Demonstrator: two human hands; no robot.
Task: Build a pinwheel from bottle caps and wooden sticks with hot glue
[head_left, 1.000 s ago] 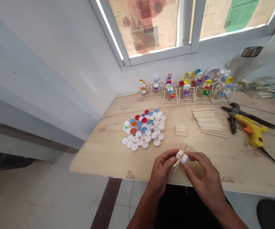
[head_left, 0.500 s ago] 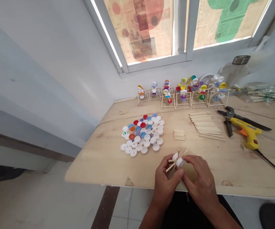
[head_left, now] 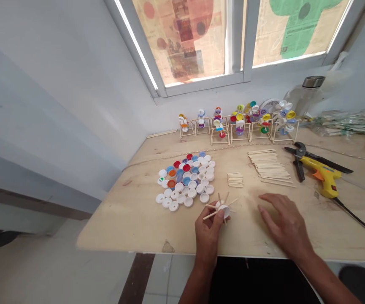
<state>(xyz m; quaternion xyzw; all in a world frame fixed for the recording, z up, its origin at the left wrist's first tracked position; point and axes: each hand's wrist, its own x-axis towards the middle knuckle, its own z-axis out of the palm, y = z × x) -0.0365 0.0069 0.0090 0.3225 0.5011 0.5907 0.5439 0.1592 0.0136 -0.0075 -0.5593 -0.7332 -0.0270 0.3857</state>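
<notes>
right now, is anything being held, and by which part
The left hand pinches the white cap wheel by its centre cap, sticks free. The right hand holds nothing.

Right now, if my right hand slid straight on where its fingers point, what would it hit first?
Probably the small pile of short wooden sticks, ahead-left of your right hand; bare plywood table lies between. The white spoked cap in your left hand lies aside.

My worktop (head_left: 138, 228) carries bottle caps (head_left: 185, 181) toward its left edge. Sticks (head_left: 271, 166) lie at its middle, with a glue gun (head_left: 324, 179) toward the right edge.
</notes>
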